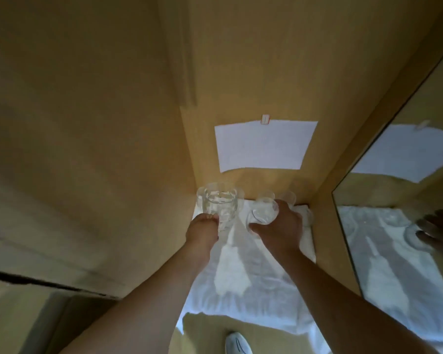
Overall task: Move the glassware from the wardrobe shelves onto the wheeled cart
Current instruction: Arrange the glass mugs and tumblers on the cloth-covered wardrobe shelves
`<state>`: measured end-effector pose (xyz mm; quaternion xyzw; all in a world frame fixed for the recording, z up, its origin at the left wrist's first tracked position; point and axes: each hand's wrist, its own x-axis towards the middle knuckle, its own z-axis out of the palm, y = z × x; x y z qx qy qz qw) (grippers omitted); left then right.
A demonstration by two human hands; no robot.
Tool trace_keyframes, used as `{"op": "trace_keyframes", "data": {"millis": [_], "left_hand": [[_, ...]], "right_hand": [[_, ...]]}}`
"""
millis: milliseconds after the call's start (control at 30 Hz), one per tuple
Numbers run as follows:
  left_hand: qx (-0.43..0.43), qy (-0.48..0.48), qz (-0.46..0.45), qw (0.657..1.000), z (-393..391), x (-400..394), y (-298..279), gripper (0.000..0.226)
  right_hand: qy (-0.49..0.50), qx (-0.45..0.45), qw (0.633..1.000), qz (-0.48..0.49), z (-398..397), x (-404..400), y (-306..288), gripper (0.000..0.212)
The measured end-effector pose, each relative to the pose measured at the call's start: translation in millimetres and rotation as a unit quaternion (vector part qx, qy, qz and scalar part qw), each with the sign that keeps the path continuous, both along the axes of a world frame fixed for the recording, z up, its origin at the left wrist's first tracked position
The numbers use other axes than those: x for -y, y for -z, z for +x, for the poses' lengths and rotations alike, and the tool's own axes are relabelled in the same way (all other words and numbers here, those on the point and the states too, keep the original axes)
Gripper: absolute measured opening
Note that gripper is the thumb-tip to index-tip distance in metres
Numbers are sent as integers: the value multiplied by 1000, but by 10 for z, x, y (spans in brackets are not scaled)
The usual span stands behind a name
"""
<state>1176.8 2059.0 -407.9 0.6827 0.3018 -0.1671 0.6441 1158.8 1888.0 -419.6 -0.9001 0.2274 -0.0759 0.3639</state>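
Note:
Both my arms reach into a wooden wardrobe compartment whose shelf is covered by a white cloth [241, 284]. My left hand [202, 232] grips a clear drinking glass [219, 208] near the back left corner, upright and lifted slightly. My right hand [279, 231] is closed around a second clear glass [262, 213], tilted with its mouth toward me. Two more clear glasses [287, 196] stand behind it against the back wall. The wheeled cart is not in view.
A white sheet of paper [264, 145] is clipped to the wardrobe's back wall. A mirror [404, 200] on the right side wall reflects the cloth and my hand. The left wall stands close. A white shoe [237, 343] shows on the floor below.

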Motion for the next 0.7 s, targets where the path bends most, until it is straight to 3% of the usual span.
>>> {"op": "trace_keyframes", "data": {"millis": [233, 333, 700], "left_hand": [[90, 30, -61, 994, -651, -218, -1111, 13], [135, 41, -73, 987, -942, -314, -1519, 13], [192, 102, -77, 973, -2057, -355, -2447, 12]], "right_hand": [[13, 92, 992, 88, -744, -117, -1290, 72], [12, 119, 986, 113, -1143, -198, -1750, 78], [20, 231, 967, 105, -2339, -295, -2619, 67]]}}
